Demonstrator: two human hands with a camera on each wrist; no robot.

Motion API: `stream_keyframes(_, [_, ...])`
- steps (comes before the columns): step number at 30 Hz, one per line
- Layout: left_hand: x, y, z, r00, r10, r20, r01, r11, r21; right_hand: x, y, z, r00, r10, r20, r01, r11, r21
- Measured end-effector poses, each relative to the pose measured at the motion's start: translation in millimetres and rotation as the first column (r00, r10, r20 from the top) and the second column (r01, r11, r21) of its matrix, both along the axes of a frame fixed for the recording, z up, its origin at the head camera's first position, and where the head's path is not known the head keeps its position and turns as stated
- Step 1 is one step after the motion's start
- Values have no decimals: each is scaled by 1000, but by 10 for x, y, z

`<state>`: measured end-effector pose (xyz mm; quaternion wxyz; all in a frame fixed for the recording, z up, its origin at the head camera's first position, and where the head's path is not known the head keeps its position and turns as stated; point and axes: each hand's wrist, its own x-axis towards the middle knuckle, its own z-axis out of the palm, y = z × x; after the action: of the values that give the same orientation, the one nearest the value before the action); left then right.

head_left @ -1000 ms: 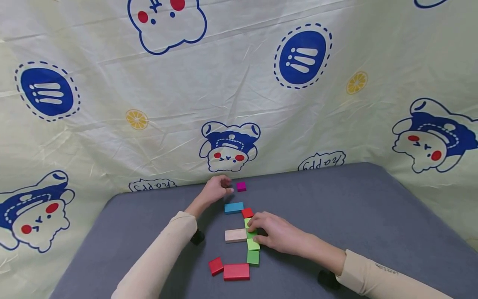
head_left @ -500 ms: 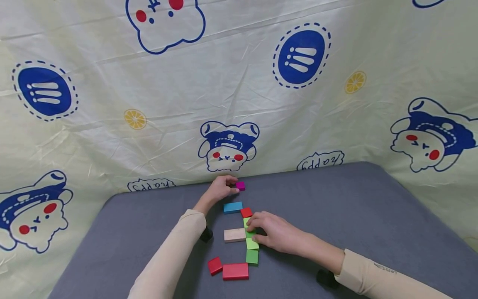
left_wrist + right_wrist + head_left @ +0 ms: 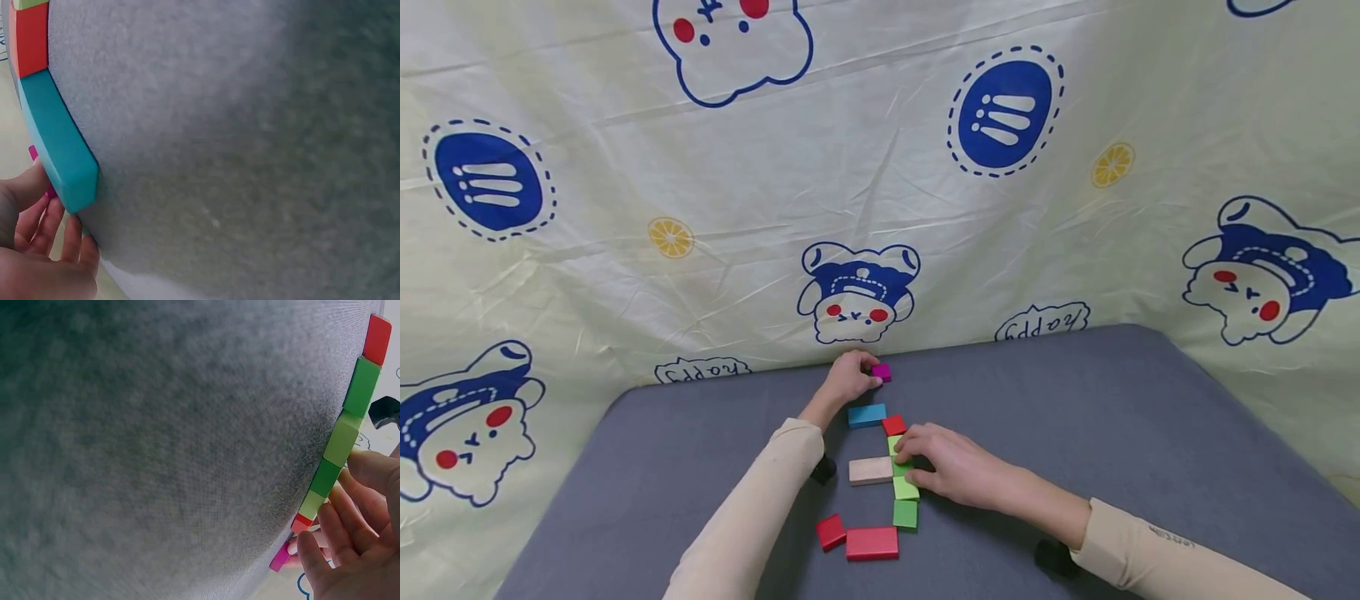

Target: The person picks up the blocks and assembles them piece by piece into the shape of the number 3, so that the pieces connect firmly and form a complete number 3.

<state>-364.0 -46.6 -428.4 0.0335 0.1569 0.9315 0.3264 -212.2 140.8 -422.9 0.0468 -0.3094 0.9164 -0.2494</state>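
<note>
At the far side of the table, my left hand (image 3: 850,377) pinches a small magenta block (image 3: 882,372) between thumb and fingertips. In the left wrist view only slivers of that block show beyond the blue block (image 3: 59,140). My right hand (image 3: 958,467) rests with relaxed fingers against a column of green blocks; its fingertips touch the middle green block (image 3: 325,478) and the light green block (image 3: 341,439) beside it. A small red block (image 3: 894,425) tops this column, and a darker green block (image 3: 906,515) ends it nearest me.
A pale wooden block (image 3: 870,471) extends left from the column's middle. Nearer me lie a long red block (image 3: 872,543) and a tilted red block (image 3: 831,532). The grey table (image 3: 1075,408) ends at a printed curtain (image 3: 880,192).
My left hand has moved right to the magenta block and taken hold of it. My right hand has stayed by the green column. The blocks look unmoved.
</note>
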Motion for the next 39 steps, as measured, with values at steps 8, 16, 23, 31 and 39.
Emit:
stream_keyframes(8, [15, -48, 13, 1000, 7, 25, -8, 999, 32, -7, -15, 3, 1000, -3, 2, 3, 1000, 5])
stream_keyframes(16, [62, -137, 77, 998, 6, 69, -14, 993, 113, -8, -30, 10, 1000, -3, 6, 3, 1000, 1])
stream_keyframes(23, [112, -250, 159, 997, 18, 75, -32, 982, 184, -14, -39, 15, 1000, -5, 9, 5, 1000, 7])
stream_keyframes(31, [281, -396, 308, 999, 27, 31, -32, 985, 168, -25, -22, -1, 1000, 3, 3, -3, 1000, -1])
stream_keyframes(39, [332, -563, 285, 998, 66, 14, -68, 985, 159, -28, -16, -5, 1000, 10, -3, -10, 1000, -6])
